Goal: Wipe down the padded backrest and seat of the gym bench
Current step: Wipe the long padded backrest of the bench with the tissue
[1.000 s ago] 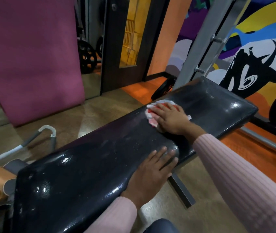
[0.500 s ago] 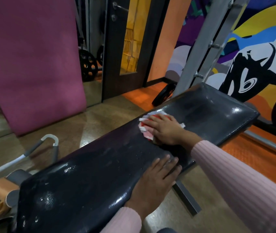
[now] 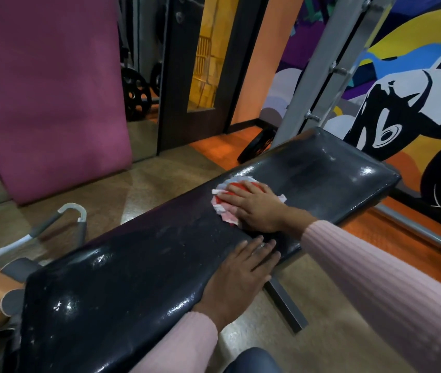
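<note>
The black padded gym bench (image 3: 138, 275) runs from lower left to upper right, its vinyl shiny and streaked. My right hand (image 3: 254, 205) lies flat on a red and white cloth (image 3: 223, 204), pressing it onto the pad near the far side at mid-length. Part of the cloth is hidden under my palm. My left hand (image 3: 240, 275) rests open, fingers spread, on the near edge of the pad, just below the right hand. Both arms wear pink ribbed sleeves.
A grey metal rack upright (image 3: 318, 68) rises behind the bench's far end, with a weight plate (image 3: 257, 145) at its foot. A magenta mat (image 3: 49, 90) leans against a mirror at the left. Grey-handled equipment (image 3: 60, 224) lies left of the bench. The bench's floor bar (image 3: 285, 305) crosses below.
My right hand has slid the cloth a little to the left along the pad over the last second. The left hand stays on the near edge.
</note>
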Available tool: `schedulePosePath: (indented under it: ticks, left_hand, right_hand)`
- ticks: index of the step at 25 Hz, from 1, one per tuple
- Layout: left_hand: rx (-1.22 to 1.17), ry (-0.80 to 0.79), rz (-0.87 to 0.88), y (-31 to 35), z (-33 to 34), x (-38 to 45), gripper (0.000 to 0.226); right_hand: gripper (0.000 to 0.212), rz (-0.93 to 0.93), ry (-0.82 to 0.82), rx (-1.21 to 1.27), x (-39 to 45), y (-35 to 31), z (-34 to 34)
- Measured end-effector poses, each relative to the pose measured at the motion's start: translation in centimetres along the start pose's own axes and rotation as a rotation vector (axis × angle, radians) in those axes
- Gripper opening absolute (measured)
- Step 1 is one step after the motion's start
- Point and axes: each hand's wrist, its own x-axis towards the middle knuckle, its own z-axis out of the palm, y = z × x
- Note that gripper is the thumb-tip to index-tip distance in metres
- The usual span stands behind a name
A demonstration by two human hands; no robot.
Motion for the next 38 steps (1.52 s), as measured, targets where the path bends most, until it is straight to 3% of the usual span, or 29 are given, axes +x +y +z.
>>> schedulePosePath:
  ticks: [2,4,7,10,13,17,20,23,26,30,32,35,38]
  left_hand:
    - [0.009,0.027,0.003,-0.1,0.2,-0.1,0.042]
    - [0.044,0.017,0.005,0.1,0.3,-0.4,0.042]
    - [0.098,-0.009,0.012,0.1,0.3,-0.3,0.043]
    - [0.062,-0.026,0.019,0.2,0.3,-0.1,0.044]
    - [-0.016,0.010,0.004,0.1,0.3,-0.2,0.042]
    - [-0.008,0.014,-0.008,0.2,0.4,-0.4,0.043]
    - [0.078,-0.032,0.008,0.1,0.2,-0.3,0.043]
    - [0.059,-0.043,0.017,0.0,0.2,-0.2,0.047]
    - [-0.021,0.006,0.009,-0.1,0.5,-0.3,0.045]
    - [0.035,0.010,0.016,0.0,0.5,-0.4,0.043]
    - [0.080,-0.033,0.011,0.0,0.3,-0.5,0.044]
    - [0.081,-0.063,0.013,0.3,0.1,-0.4,0.050]
    - [0.032,-0.031,0.001,0.5,0.0,-0.5,0.053]
  right_hand:
    - [0.062,0.031,0.018,0.000,-1.2,2.3,-0.4]
    - [0.054,0.220,-0.018,0.028,-0.2,4.1,-0.9]
    - [0.054,0.355,-0.090,0.052,3.8,1.9,-1.3]
    - [0.053,0.251,-0.067,0.088,4.0,-2.1,-0.3]
    - [0.058,0.108,0.025,0.082,0.2,-1.2,0.8]
    - [0.054,0.280,0.000,0.096,0.3,2.8,-0.1]
    - [0.056,0.366,-0.043,0.069,3.8,0.8,-1.0]
    - [0.054,0.219,-0.038,0.067,3.4,-2.7,-0.4]
    - [0.049,0.070,0.051,0.112,-1.3,-1.6,0.8]
    - [0.058,0.308,0.004,0.076,-1.5,3.4,-0.1]
    - [0.056,0.373,-0.064,0.068,0.8,1.7,-0.6]
    - [0.054,0.216,-0.052,0.089,0.7,-2.7,-0.1]
    - [0.051,0.092,0.024,0.200,-3.5,-2.5,1.1]
